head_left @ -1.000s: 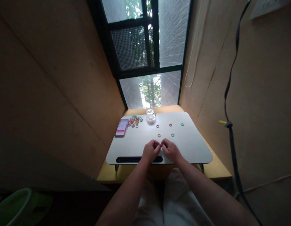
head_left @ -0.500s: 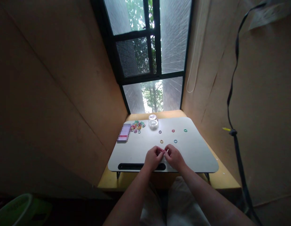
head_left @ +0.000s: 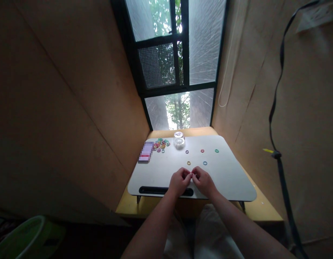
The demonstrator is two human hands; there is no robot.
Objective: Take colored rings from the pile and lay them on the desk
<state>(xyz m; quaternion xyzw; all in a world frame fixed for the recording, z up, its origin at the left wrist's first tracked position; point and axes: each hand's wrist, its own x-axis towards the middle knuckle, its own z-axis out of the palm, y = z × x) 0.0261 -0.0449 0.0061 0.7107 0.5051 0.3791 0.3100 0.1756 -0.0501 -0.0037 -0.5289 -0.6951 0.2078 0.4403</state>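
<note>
My left hand [head_left: 180, 181] and my right hand [head_left: 204, 181] meet fingertip to fingertip low over the white lap table [head_left: 153, 176]. Both are closed in a pinch. Whatever they hold between them is tiny, with only a speck of pink showing. Just beyond my fingers lie a yellow ring [head_left: 188, 163] and a light blue ring [head_left: 205, 163], like small hair ties. A row farther back has a dark purple ring [head_left: 187, 151], a red ring [head_left: 202, 151] and a green ring [head_left: 217, 151].
A pile of coloured rings [head_left: 161, 144] lies at the back left, beside a blurred-out phone-like slab [head_left: 146, 152]. A clear round container [head_left: 179, 142] stands at the back edge. The table has a black slot [head_left: 153, 190] in front. A black cable [head_left: 281, 72] hangs at the right.
The whole view has shifted a little, so the table and my hands appear farther right. My hands stay together in the pinch, with less of the pink thing showing. The laid-out rings have not moved.
</note>
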